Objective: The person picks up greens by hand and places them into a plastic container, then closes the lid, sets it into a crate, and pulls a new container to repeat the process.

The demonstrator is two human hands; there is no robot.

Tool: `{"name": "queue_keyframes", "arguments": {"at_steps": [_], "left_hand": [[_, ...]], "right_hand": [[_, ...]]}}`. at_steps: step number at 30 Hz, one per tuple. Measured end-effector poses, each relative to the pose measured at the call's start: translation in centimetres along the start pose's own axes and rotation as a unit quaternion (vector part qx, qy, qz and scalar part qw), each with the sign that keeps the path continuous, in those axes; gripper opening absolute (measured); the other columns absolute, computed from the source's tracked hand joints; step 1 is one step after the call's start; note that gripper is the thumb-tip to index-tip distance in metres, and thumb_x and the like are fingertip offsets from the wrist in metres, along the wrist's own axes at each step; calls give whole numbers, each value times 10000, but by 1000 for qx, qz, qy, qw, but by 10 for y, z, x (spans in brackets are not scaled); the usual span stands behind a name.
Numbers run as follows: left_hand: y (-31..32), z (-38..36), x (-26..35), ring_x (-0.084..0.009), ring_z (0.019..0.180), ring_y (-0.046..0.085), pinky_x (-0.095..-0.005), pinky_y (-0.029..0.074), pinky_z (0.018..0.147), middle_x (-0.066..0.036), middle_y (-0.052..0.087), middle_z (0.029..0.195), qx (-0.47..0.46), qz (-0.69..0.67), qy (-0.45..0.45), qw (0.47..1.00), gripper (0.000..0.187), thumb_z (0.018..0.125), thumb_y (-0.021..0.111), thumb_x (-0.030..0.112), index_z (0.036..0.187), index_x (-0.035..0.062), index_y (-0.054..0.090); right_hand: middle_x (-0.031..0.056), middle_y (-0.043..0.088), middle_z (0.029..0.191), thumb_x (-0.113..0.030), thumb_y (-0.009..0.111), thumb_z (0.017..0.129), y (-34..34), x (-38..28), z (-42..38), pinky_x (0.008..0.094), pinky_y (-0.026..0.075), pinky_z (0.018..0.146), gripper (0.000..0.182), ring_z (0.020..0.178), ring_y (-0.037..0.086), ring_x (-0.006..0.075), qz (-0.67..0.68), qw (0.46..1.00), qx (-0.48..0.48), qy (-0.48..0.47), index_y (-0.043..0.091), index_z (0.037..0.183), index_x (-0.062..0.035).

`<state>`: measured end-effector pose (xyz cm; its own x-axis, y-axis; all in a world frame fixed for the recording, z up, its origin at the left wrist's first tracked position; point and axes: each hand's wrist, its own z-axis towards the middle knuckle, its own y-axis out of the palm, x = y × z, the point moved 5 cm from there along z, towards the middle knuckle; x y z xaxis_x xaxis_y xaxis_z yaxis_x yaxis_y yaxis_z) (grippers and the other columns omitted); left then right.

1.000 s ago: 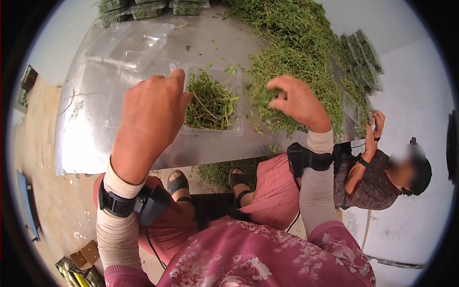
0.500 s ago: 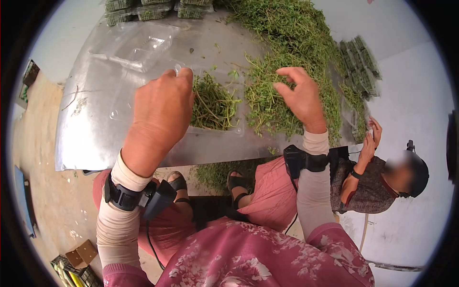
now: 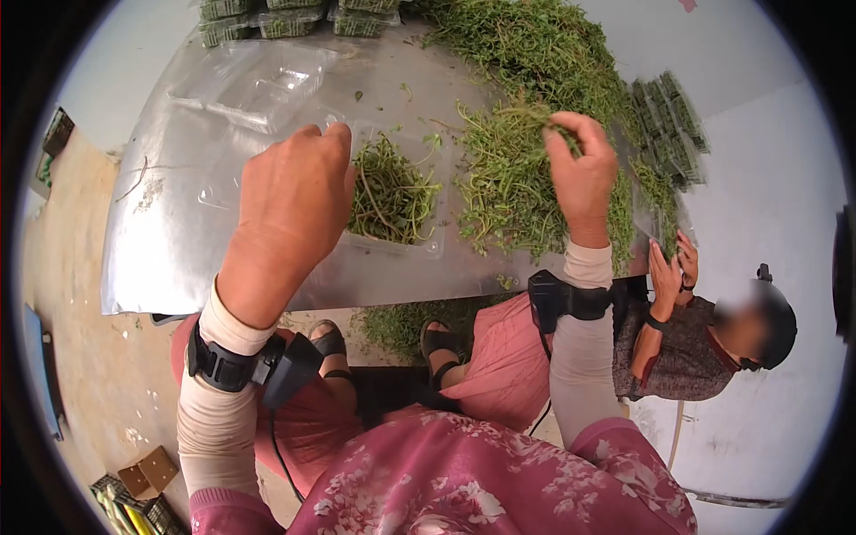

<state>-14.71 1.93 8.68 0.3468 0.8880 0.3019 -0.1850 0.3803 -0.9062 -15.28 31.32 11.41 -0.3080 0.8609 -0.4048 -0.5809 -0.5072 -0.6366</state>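
Observation:
A clear plastic tray with green stems and leaves (image 3: 392, 201) lies open on the metal table. My left hand (image 3: 299, 192) is closed at the tray's left edge; its fingertips are hidden behind the back of the hand, so what it holds cannot be made out. Above the loose greens (image 3: 504, 178) to the right of the tray, my right hand (image 3: 584, 169) is closed on a few green stems (image 3: 535, 113) that stick out leftward between thumb and fingers.
Empty clear containers (image 3: 276, 85) rest on the metal table (image 3: 152, 259). Packed boxes (image 3: 357, 20) are stacked at the back. A big heap of greens (image 3: 544, 45) covers the far right. More packed boxes (image 3: 669, 125) and a co-worker (image 3: 687, 348) are at the right.
My right hand has moved right and slightly up, and its open fingers have closed on stems. My left hand has shifted slightly left. The co-worker's hands have moved left and apart.

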Motion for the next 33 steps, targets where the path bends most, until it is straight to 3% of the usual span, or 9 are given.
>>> {"name": "queue_keyframes", "arguments": {"at_steps": [2, 8, 14, 17, 20, 23, 24, 27, 33], "left_hand": [[-2, -2, 2, -400, 821, 652, -471, 519, 700, -175, 665, 864, -9, -24, 5, 1000, 254, 848, 723, 203, 973, 32, 585], [1, -2, 5, -393, 801, 668, -467, 526, 672, -176, 685, 836, -40, -8, -6, 999, 300, 853, 733, 253, 972, 29, 574], [8, -5, 9, -374, 820, 672, -461, 532, 677, -155, 660, 882, -19, 24, 4, 1000, 297, 847, 736, 231, 985, 41, 555], [13, -4, 5, -375, 836, 670, -459, 533, 686, -157, 637, 916, 32, 52, 25, 998, 296, 841, 736, 209, 999, 43, 548], [14, -3, 4, -381, 830, 669, -463, 535, 685, -166, 626, 931, 28, 56, 21, 998, 284, 838, 724, 180, 1010, 43, 544], [12, -3, 7, -359, 840, 687, -432, 558, 686, -178, 633, 933, 6, 56, 14, 998, 193, 823, 656, 68, 980, 30, 550], [11, -3, 8, -346, 848, 696, -415, 570, 688, -183, 638, 933, 0, 57, 14, 998, 165, 816, 626, 18, 964, 24, 554], [11, -2, 7, -354, 817, 698, -423, 570, 673, -191, 638, 934, -1, 52, 9, 999, 175, 805, 620, 4, 963, 21, 547], [13, 0, -1, -398, 805, 670, -488, 538, 670, -178, 639, 925, -17, 55, -13, 998, 271, 846, 682, 146, 1048, 37, 539]], "right_hand": [[127, 688, 971, -82, 720, 855, -8, -4, 1, 333, 514, 763, 155, 858, 666, 229, 19, 998, 54, -3, 686, 986, -7], [65, 679, 752, -115, 711, 893, 12, 3, -10, 277, 492, 620, 135, 649, 601, 108, 47, 984, -140, 102, 700, 943, 10], [32, 668, 719, -140, 713, 902, 6, 11, -6, 250, 484, 596, 163, 632, 576, 63, 88, 988, -39, 122, 700, 940, 17], [77, 703, 819, -182, 732, 892, 17, 8, -10, 275, 509, 640, 218, 701, 624, 99, 57, 981, -142, 117, 697, 982, 13], [143, 713, 933, -197, 749, 861, 31, 6, -16, 342, 533, 689, 276, 768, 677, 219, 34, 976, -196, 90, 688, 1036, 8], [197, 696, 992, -185, 754, 828, 44, -1, -28, 404, 536, 717, 307, 809, 674, 348, -85, 966, -230, -78, 684, 1063, 0], [196, 692, 921, -136, 731, 818, 48, -1, -31, 428, 531, 711, 273, 780, 651, 403, -90, 963, -243, -77, 685, 1051, -2], [160, 699, 863, -99, 712, 827, 44, 3, -21, 388, 525, 662, 245, 708, 664, 318, -18, 970, -244, 2, 680, 1049, -1], [1, 662, 760, -80, 679, 902, 6, -3, -4, 234, 428, 521, 124, 606, 547, 28, 116, 989, -24, 88, 689, 1004, -11]]}}
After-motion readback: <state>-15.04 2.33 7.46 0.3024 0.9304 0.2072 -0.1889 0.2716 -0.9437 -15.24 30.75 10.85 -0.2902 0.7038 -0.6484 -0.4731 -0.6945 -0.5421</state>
